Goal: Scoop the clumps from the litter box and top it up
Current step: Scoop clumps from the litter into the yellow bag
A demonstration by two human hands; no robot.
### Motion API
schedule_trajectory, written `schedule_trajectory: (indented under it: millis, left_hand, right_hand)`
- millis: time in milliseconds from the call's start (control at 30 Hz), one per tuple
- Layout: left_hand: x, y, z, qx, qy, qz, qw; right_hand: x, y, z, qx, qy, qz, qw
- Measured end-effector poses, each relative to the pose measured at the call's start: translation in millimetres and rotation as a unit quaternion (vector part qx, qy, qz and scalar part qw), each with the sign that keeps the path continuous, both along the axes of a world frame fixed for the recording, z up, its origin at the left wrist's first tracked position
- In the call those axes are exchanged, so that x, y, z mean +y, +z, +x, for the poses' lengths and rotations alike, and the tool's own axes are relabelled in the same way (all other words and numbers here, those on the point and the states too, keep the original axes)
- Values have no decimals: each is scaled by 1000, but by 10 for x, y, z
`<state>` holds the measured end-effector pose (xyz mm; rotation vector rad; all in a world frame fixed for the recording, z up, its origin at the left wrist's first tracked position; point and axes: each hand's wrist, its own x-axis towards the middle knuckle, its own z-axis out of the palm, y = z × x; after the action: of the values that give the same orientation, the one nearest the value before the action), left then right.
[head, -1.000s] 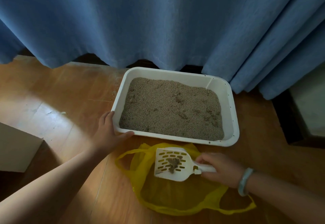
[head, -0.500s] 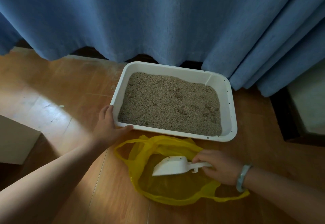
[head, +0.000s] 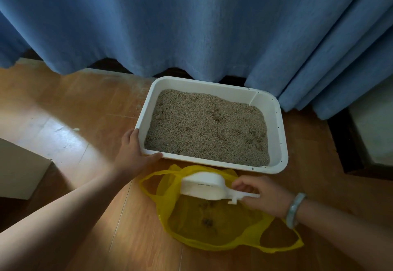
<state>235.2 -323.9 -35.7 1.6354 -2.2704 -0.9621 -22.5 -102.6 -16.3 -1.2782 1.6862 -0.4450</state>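
While the blue curtain (head: pixel 191 26) hangs across the whole back, the wooden floor (head: pixel 63 121) carries everything else. Beige box (head: pixel 19 170) sits at the left edge, partly cut off.

Litter box (head: pixel 282 139): white, rectangular, on the floor just in front of the curtain hem. Filled with tan litter (head: pixel 208 128), surface uneven with a few dents and darker spots toward the right.

Yellow bag (head: pixel 212 243): thin plastic, lies on the floor right in front of the litter box's near wall, mouth spread wide, handles loose on both sides.

Left hand (head: pixel 134 153): braces the box's near-left corner, fingers fairly straight against the left wall, thumb stretched along the near wall. Not wrapped around anything.

Right hand (head: pixel 263 196): fingers curled around the scoop handle, clamped on it.

Scoop (head: pixel 202 187): white, turned over, underside up, held above the bag's mouth. Can't tell whether it touches the plastic.

Bracelet (head: pixel 295 209): pale green, on the right wrist.

Clumps (head: pixel 207 220): a few small dark lumps inside the bag, below the scoop.
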Motion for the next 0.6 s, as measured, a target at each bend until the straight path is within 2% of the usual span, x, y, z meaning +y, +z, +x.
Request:
schedule_trajectory:
  millis: [133,233,467,600]
  left_hand:
    - [-4,7,0,-3,2,-2,1000]
    - [0,5,2,-3,1,1,1000]
    - [-20,-8,-25,5,19,-16,1000]
    - [-54,-33,-59,-20,20,-43,999]
  right_hand:
    - [-149,111,2,-117,-82,18,990]
    - [-311,169,-23,-114,-91,9,989]
    - [-905,132,-127,14,-120,21,992]
    - [-1235,71,-112,123,-68,24,990]
